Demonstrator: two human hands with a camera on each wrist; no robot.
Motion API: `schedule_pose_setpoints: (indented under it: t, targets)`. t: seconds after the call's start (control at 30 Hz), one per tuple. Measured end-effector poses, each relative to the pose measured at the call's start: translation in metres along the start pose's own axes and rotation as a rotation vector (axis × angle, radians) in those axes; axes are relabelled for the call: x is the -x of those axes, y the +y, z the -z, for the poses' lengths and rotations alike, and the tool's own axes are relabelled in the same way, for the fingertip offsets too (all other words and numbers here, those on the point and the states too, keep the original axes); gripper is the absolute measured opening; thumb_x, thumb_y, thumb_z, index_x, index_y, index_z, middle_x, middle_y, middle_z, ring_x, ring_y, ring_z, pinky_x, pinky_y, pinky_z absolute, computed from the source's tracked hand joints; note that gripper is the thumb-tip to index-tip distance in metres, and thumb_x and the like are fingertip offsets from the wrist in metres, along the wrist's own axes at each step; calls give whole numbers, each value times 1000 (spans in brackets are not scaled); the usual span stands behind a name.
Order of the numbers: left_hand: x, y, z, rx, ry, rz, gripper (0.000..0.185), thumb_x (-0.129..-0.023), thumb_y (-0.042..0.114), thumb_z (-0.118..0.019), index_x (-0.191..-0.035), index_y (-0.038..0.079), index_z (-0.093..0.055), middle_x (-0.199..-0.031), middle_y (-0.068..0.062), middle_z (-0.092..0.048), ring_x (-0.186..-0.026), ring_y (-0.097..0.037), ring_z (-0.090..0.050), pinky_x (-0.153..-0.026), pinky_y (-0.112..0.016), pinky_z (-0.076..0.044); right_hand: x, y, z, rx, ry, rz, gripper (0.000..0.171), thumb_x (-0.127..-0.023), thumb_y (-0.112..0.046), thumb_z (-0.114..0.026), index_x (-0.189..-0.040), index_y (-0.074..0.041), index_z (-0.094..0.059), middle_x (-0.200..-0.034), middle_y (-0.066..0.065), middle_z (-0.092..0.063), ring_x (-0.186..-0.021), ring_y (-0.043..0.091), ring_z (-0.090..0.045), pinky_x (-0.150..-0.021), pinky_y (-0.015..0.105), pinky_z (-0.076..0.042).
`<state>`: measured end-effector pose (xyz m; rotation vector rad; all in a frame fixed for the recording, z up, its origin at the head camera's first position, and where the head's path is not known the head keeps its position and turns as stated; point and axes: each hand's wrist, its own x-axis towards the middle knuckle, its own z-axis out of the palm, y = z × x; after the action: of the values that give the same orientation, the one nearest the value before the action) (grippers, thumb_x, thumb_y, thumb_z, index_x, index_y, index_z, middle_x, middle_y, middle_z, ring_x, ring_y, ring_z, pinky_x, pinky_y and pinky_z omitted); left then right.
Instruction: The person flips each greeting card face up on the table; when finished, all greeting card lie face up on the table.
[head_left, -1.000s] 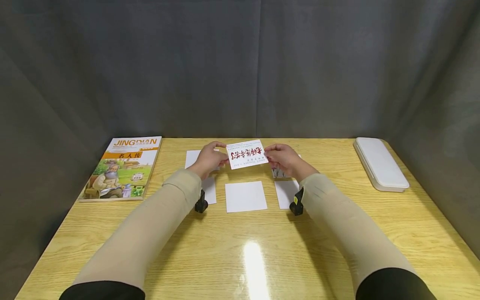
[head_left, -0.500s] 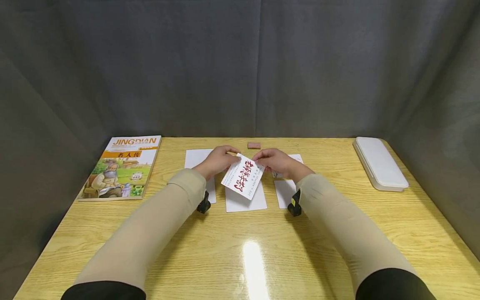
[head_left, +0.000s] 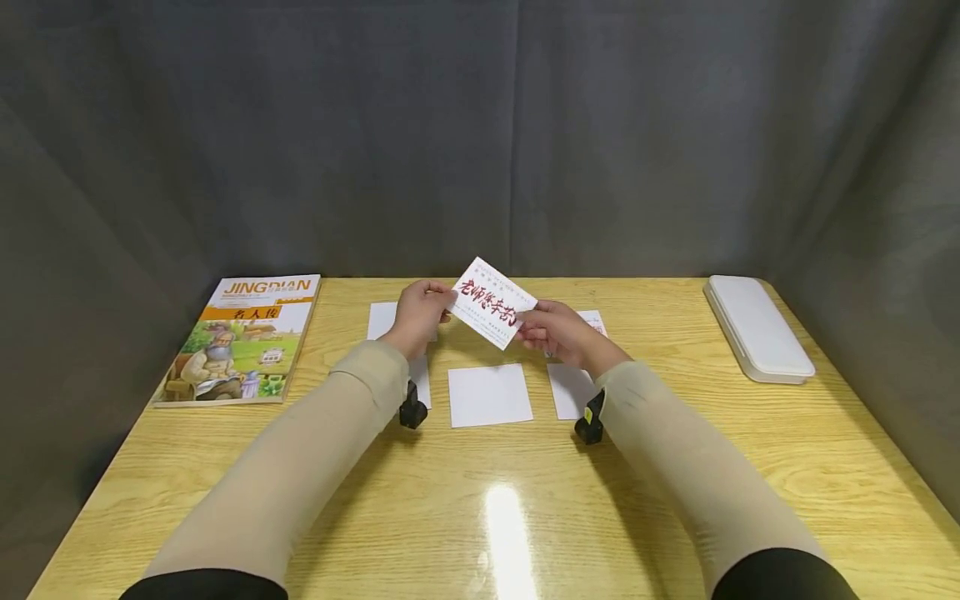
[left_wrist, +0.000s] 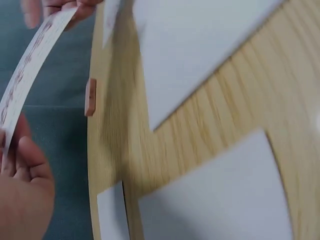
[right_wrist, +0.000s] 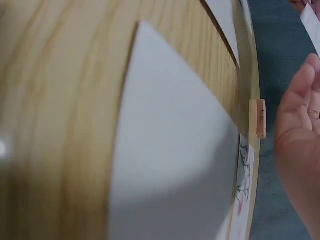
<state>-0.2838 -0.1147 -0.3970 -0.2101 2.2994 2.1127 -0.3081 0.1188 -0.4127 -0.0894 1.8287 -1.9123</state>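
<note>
Both hands hold a white card with red calligraphy (head_left: pixel 492 302) above the wooden table (head_left: pixel 675 467), tilted down to the right. My left hand (head_left: pixel 420 315) pinches its left end and my right hand (head_left: pixel 553 331) pinches its right end. In the left wrist view the card (left_wrist: pixel 25 75) shows edge-on, bowed between my left hand (left_wrist: pixel 22 185) and the fingers of the right hand (left_wrist: pixel 60 7). In the right wrist view only the palm of my right hand (right_wrist: pixel 299 140) and a corner of the card (right_wrist: pixel 311 20) show.
Blank white cards lie on the table: one at centre (head_left: pixel 490 394), one under the left forearm (head_left: pixel 390 321), one by the right wrist (head_left: pixel 572 389). A flower-printed card (head_left: pixel 596 321) lies behind the right hand. A picture book (head_left: pixel 243 337) lies left, a white case (head_left: pixel 757 327) right. A small brown block (left_wrist: pixel 90 97) sits at the far edge.
The card has been lifted from low over the centre blank card and turned round, so its red writing now reads upright. Both hands rose and moved apart with it.
</note>
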Motion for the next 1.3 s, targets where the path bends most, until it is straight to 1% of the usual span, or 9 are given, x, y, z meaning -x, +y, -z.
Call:
schedule_pose_setpoints:
  t: [0.2, 0.33, 0.57, 0.67, 0.73, 0.93, 1.03, 1.17, 1.3]
  targets:
    - [0, -2, -1, 52, 54, 20, 11, -105, 12, -61, -110, 2, -60, -88, -4, -60, -84, -27, -61, -81, -43, -48, -2, 1, 2, -116, 74, 60, 2, -106, -1, -56, -106, -3, -55, -89, 5, -67, -74, 11, -66, -70, 20, -58]
    - [1, -5, 2, 24, 60, 42, 11, -105, 12, -61, -109, 2, -60, -87, -4, -59, -84, -27, -62, -79, -41, -49, -3, -2, 2, -85, 146, 72, 8, -106, -5, -57, -114, -2, -58, -89, 5, -66, -76, 11, -65, -71, 20, -57]
    - [4, -7, 2, -92, 23, 65, 18, -105, 14, -60, -115, -1, -60, -98, -9, -60, -96, -31, -62, -85, -42, -51, -4, -5, 2, -5, 164, 51, 10, -106, -5, -57, -115, 0, -58, -93, 5, -62, -78, 11, -62, -70, 20, -55]
    - [4, -9, 4, -251, -39, 40, 34, -107, 19, -58, -132, -3, -54, -122, -16, -58, -115, -33, -58, -96, -45, -49, -6, -5, 2, 79, 177, 29, 11, -106, -5, -56, -115, 2, -57, -97, 6, -59, -80, 12, -60, -71, 21, -54]
    - [4, -10, 5, -402, -96, -23, 44, -107, 21, -57, -142, -3, -49, -139, -19, -52, -126, -33, -53, -103, -46, -47, -7, -4, 1, 136, 184, 6, 13, -106, -6, -56, -115, 3, -58, -96, 7, -59, -80, 12, -59, -71, 22, -53]
    - [5, -10, -3, -1006, -384, -358, 58, -103, 24, -56, -153, -3, -44, -157, -23, -42, -146, -37, -38, -121, -45, -29, -8, -3, -2, 249, 213, -52, 14, -106, -7, -55, -115, 3, -59, -90, 6, -61, -74, 10, -57, -66, 21, -51]
    - [8, -11, -5, -1228, -560, -475, 65, -103, 35, -56, -158, 4, -41, -164, -19, -33, -151, -34, -30, -124, -42, -23, -11, -1, -4, 292, 226, -68, 14, -106, -8, -56, -114, 3, -60, -90, 6, -61, -74, 11, -56, -66, 21, -51]
    - [12, -13, -5, -1390, -722, -527, 75, -104, 56, -50, -163, 14, -33, -170, -13, -21, -156, -29, -19, -125, -40, -19, -14, 2, -6, 353, 248, -85, 14, -105, -8, -57, -113, 3, -61, -90, 7, -61, -73, 12, -56, -65, 22, -51]
    - [14, -9, -5, -1455, -757, -527, 80, -102, 66, -44, -164, 18, -30, -170, -10, -19, -156, -26, -19, -125, -41, -20, -16, 0, -9, 432, 272, -84, 15, -104, -9, -57, -111, 3, -62, -88, 8, -61, -70, 13, -55, -62, 23, -49]
